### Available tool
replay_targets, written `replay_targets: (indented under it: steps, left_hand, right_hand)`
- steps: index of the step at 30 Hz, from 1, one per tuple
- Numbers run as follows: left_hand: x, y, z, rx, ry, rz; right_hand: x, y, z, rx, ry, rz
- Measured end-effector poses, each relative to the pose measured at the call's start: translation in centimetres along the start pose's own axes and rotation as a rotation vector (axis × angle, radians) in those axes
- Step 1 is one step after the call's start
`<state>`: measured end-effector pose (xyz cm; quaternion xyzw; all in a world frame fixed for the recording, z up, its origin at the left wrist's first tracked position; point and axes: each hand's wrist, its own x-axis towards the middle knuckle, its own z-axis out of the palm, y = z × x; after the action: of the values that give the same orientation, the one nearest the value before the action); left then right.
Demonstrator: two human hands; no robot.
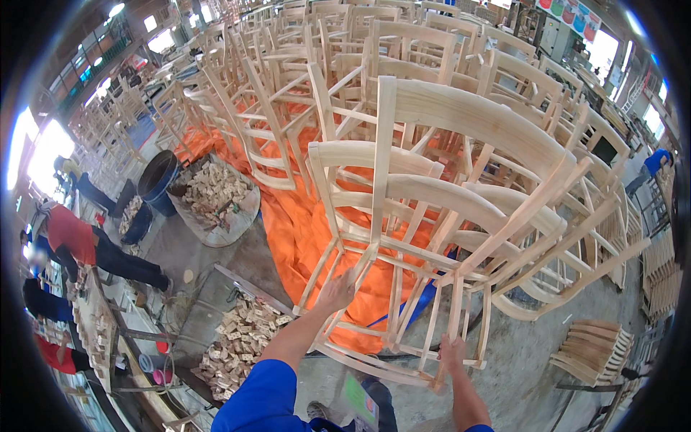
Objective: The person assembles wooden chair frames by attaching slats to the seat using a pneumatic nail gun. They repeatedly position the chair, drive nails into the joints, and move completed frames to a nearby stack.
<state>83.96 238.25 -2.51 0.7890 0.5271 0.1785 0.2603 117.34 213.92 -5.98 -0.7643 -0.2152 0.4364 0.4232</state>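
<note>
Both of my hands are closed on a bare wooden chair frame (468, 117) that stands in front of me, its curved top rail rising above the hands. My left hand (337, 290) wraps around a post on the left side, below the back. Lower down on the right, my right hand (452, 351) grips another upright of the frame. Many similar unpainted chair frames crowd close behind, so where this one ends is partly hidden. An orange sheet (288, 223) shows beneath and between the legs.
Wood offcuts (241, 338) lie heaped to my left, near a sack of scraps (216, 194) and a dark blue drum (157, 180). Curved wooden slats (592, 351) are stacked at right. One person in red (72, 234) bends at a bench; another in blue (653, 164) works far right.
</note>
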Motion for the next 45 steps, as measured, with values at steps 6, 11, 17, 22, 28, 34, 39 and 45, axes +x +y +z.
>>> replay_targets:
  steps: [6, 11, 17, 22, 28, 34, 39, 45]
  left_hand:
    - [4.1, -3.4, 2.3, 0.05, -0.112, -0.077]
    - [3.1, -2.4, 2.1, 0.013, -0.08, -0.246]
    - [-12.8, 1.6, -0.6, -0.063, 0.627, -0.146]
    - [-43.5, 2.3, -3.2, -0.109, 0.517, -0.632]
    - [-85.1, 11.3, -3.8, -0.155, 0.485, -1.608]
    - [-108.5, 26.3, 2.9, -0.286, 1.148, -2.128]
    - [-115.6, 32.3, 5.9, -0.497, 1.28, -2.352]
    - [-118.0, 31.0, 8.5, -0.833, 1.59, -2.318]
  right_hand:
    - [3.2, -0.9, 1.8, -0.009, -0.08, 0.053]
    - [4.0, -0.2, 2.8, -0.189, 0.036, -0.041]
    - [1.8, 2.0, 1.2, -0.827, 0.29, -0.769]
    - [-5.9, -2.3, 7.1, -0.878, 0.15, -1.239]
    - [-26.1, -0.5, 22.9, -0.664, -1.115, -0.898]
    - [-67.4, 11.8, 31.7, -0.963, -1.888, -0.314]
    - [-95.9, 21.0, 30.8, -0.926, -2.314, 0.19]
    - [-121.7, 34.1, 33.1, -0.608, -2.313, 0.723]
